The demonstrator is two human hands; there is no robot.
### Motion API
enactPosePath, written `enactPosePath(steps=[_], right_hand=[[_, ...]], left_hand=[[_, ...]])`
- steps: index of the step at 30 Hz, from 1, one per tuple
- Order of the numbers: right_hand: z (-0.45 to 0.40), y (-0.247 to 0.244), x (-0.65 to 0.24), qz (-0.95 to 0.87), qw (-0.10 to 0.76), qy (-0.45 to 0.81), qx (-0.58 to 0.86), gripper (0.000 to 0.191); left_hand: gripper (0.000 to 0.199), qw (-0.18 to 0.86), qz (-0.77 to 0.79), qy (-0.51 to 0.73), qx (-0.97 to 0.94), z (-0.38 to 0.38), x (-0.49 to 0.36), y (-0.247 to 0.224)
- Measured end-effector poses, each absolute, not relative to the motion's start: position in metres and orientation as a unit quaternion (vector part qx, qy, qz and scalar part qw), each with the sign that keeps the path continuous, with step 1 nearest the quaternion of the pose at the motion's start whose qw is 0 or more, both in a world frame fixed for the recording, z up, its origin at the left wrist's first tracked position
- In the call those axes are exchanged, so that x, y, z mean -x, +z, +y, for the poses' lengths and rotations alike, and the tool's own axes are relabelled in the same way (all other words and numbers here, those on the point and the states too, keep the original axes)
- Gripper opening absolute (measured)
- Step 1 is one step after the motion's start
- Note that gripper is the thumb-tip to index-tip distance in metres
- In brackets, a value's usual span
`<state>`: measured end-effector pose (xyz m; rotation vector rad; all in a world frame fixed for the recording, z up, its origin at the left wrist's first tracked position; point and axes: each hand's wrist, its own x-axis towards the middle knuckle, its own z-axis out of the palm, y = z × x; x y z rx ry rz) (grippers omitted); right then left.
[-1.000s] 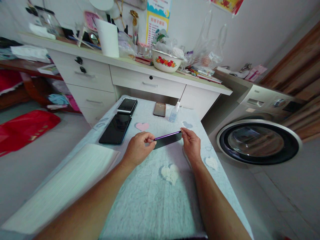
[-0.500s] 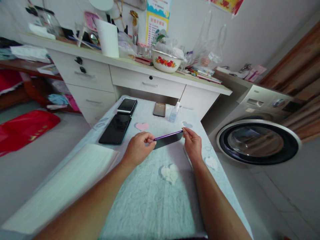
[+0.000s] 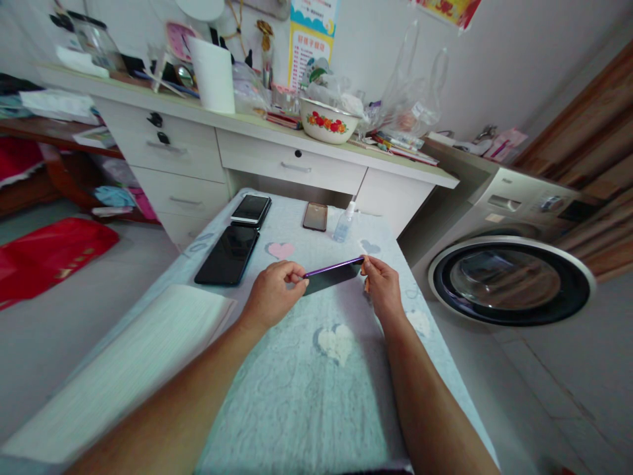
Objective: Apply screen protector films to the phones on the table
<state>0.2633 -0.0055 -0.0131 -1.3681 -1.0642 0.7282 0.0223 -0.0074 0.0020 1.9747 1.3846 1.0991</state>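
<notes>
A smartphone (image 3: 332, 277) with a shiny purple edge is held tilted above the cloth-covered table, its dark face towards me. My left hand (image 3: 277, 291) pinches its left end between thumb and fingers. At the other end, my right hand (image 3: 382, 285) grips the corner with its fingers closed; a small orange-brown patch shows by those fingertips, too small to make out. Beyond the phone stand a clear spray bottle (image 3: 344, 223) and a brown phone case (image 3: 315, 216). To the left lie a large black tablet or phone (image 3: 228, 254) and a white-framed phone (image 3: 251, 208) on a dark cover.
A folded pale cloth (image 3: 123, 369) lies along the table's left side. Behind the table is a white desk (image 3: 297, 165) with a flowered bowl (image 3: 330, 123) and a paper roll (image 3: 212, 76). The washing machine (image 3: 494, 218) stands at right, its round door jutting towards the table.
My right hand's fingers have shifted slightly at the phone's right end, and an orange-brown patch now shows by them. My left hand and the phone have hardly moved.
</notes>
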Motion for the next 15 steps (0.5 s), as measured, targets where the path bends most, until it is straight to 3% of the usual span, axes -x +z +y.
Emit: enactPosePath(steps=[7,15], right_hand=[[-0.0083,-0.0119,-0.2615,-0.452,0.547,0.344,0.614,0.034],[-0.0098,-0.0086,-0.2586,-0.415,0.562,0.381,0.606,0.033]], left_hand=[[0.008,0.242,0.508,0.396,-0.726,-0.0073,-0.0220,0.0023],[0.007,0.240,0.508,0.401,-0.724,-0.0080,-0.0226,0.0046]])
